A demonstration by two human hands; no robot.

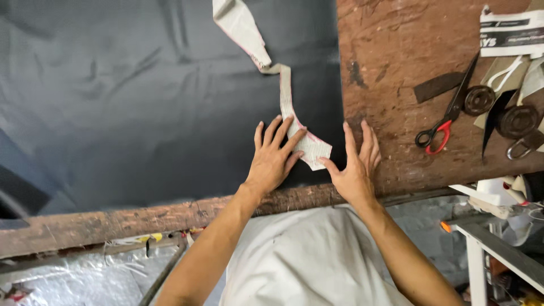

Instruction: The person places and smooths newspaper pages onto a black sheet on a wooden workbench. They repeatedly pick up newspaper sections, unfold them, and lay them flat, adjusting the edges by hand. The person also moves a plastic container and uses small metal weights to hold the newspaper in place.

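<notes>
The left hand point(272, 161) is lying flat on the end of a pale paper pattern strip point(294, 122), its fingers spread and released, pressing and not grasping. The right hand point(355, 170) is resting open just beside it, the thumb touching the strip's lower corner and the other fingers lying on the edge where the black sheet point(141, 96) is meeting the bare wooden table point(391, 62).

The strip is lying on the black sheet near the front table edge, and its far part is twisting and curling upward. I think this twist is the risk: it is pulling on the flat end, so the pattern may be sliding or turning if the pressure is getting weaker. The sheet is also showing soft wrinkles, which could be shifting under it.

The sheet is looking smooth and dull like leather; the table is rough, brown and scratched. Scissors with red and black handles point(445, 122) and two round dark metal weights point(498, 110) are lying well apart to the right
</notes>
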